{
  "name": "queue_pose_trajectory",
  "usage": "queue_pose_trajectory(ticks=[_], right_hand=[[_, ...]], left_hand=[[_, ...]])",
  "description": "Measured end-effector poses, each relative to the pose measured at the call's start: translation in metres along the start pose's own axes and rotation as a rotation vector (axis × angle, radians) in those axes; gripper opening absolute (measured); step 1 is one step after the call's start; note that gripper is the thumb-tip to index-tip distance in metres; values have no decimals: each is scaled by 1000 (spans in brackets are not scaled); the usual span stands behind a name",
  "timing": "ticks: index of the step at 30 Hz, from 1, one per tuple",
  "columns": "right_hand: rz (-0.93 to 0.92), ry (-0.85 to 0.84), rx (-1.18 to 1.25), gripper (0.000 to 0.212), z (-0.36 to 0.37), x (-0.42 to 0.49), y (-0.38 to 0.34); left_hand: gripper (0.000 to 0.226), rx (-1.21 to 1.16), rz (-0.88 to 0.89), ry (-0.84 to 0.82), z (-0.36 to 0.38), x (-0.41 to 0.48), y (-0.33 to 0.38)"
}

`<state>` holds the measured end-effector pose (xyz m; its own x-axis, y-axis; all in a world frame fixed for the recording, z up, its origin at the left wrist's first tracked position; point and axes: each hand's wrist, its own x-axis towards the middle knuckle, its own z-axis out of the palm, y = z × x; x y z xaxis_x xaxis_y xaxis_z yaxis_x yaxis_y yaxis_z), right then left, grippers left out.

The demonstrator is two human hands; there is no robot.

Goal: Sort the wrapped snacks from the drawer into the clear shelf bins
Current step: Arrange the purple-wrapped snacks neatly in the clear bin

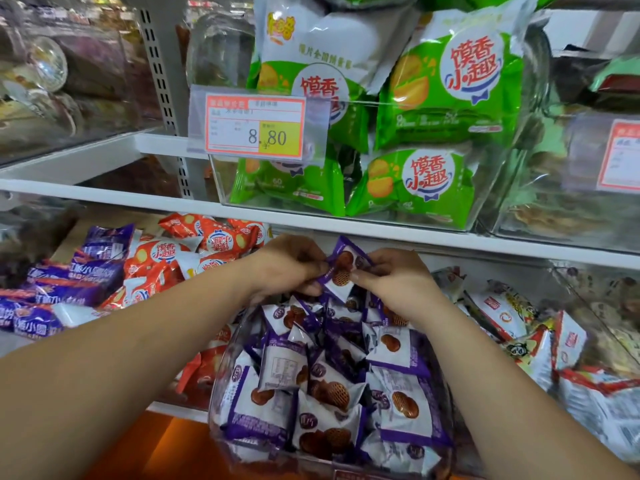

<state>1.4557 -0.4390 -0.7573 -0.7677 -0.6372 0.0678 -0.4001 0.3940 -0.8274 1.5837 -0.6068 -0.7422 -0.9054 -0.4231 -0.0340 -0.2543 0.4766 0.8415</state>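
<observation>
Both hands meet over a clear bin heaped with purple-and-white wrapped snacks: the left hand and right hand pinch one purple packet between them, above the heap. On the shelf above sits another clear bin of green packets behind a price tag.

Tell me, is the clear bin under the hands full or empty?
Full: the clear bin is heaped with purple-and-white packets nearly to its rim.

A small purple-and-white wrapped snack, tilted, is held up just above the clear bin, which is heaped with matching purple packets lying jumbled at every angle.
</observation>
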Motion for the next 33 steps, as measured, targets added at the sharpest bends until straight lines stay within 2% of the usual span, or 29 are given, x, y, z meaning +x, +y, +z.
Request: queue_pose_trajectory(ticks=[2,4,6,9,11,13,16,20,23,25,29,33], right_hand=[[-10,-6,96,19,2,-4,-2],[-45,-26,76,31,5,-9,-6],[-109,-69,-52,38,8,-12,-10],[-131,-84,-304,46,14,-11,-20],[-111,-81,-467,38,19,-6,-27],[-112,-116,-622,32,26,-2,-31],[-118,-140,-756,26,31,2,-33],[-186,-64,-933,19,19,5,-27],[-185,-54,-895,22,14,5,-22],[-196,-33,-870,23,15,4,-21],[-143,-26,-782,18,14,6,-20],[-117,-16,-710,17,13,7,-21]], left_hand=[[6,228,80,-9,-2,-5,-4],[7,390,143,-34,-4,-10,-5],[7,543,172,-13,-15,-17,-3],[27,919,151,11,-28,-29,-5],[39,1073,108,-55,-31,-32,-13],[42,1154,108,-96,-29,-33,-20],[33,1135,72,-154,-26,-32,-21],[24,1108,99,-142,-26,-30,-23],[16,981,127,-118,-26,-31,-20],[10,911,153,-44,-27,-32,-18],[20,756,213,134,-36,-31,-16],[29,721,216,155,-32,-24,-22]])
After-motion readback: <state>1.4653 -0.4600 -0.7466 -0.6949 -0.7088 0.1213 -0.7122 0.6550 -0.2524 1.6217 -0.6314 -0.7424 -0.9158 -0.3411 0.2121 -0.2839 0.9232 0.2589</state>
